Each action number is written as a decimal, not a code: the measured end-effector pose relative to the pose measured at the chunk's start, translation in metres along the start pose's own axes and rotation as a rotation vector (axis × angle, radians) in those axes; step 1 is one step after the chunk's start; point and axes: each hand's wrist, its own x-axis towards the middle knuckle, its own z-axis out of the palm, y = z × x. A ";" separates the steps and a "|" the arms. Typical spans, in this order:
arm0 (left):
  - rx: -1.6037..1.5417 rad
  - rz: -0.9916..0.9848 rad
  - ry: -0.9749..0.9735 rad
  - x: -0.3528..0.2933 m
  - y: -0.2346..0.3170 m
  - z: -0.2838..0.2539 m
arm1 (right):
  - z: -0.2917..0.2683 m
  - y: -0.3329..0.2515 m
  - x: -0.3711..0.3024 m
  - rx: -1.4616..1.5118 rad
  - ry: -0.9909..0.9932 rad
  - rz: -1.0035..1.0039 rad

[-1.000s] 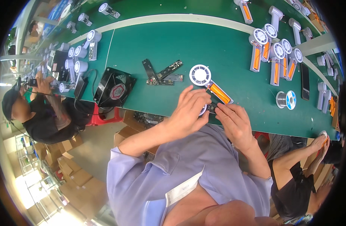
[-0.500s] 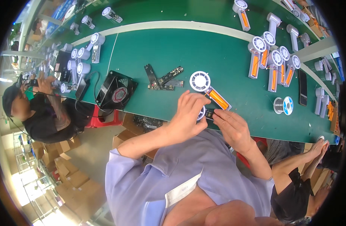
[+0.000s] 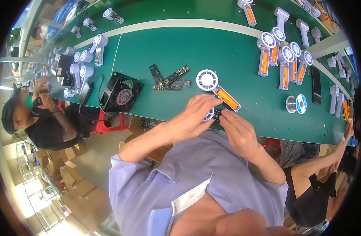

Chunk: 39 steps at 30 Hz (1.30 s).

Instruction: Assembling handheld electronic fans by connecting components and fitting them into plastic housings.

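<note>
At the bench's front edge I hold a small handheld fan point(image 3: 207, 114), its white round head mostly covered by my fingers. My left hand point(image 3: 190, 118) is closed around that head. On the handle side, where a dark circuit board point(image 3: 217, 115) shows, the fingers of my right hand point(image 3: 239, 131) are pressed together and grip the end. Just beyond my hands lies another handheld fan point(image 3: 207, 80), its open handle showing an orange battery point(image 3: 227, 98). Several loose dark circuit boards point(image 3: 170, 80) lie crossed over each other to the left of it.
A black square cooling fan point(image 3: 121, 93) stands left on the green bench point(image 3: 156, 47). Right are several battery-fitted fans point(image 3: 284, 67), a solder spool point(image 3: 296, 104) and a black phone point(image 3: 316, 84). Co-workers sit at both sides; cardboard boxes point(image 3: 84, 196) fill the floor at left.
My hands stay on the same fan with only slight shifts of the fingers. The view has tilted a little. The co-worker at right has moved an arm outward; the one at left has lowered theirs.
</note>
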 end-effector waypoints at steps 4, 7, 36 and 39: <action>0.034 0.043 0.002 0.003 0.001 -0.001 | 0.001 0.002 -0.003 0.016 0.003 -0.011; 0.043 0.038 -0.005 0.001 -0.001 -0.002 | 0.001 0.002 0.002 -0.006 -0.005 -0.044; 0.108 -0.112 0.615 -0.036 -0.047 0.012 | 0.123 0.214 0.444 -0.273 0.147 0.255; 0.239 -0.113 0.604 -0.029 -0.046 0.010 | 0.043 0.219 0.387 -0.774 0.080 0.406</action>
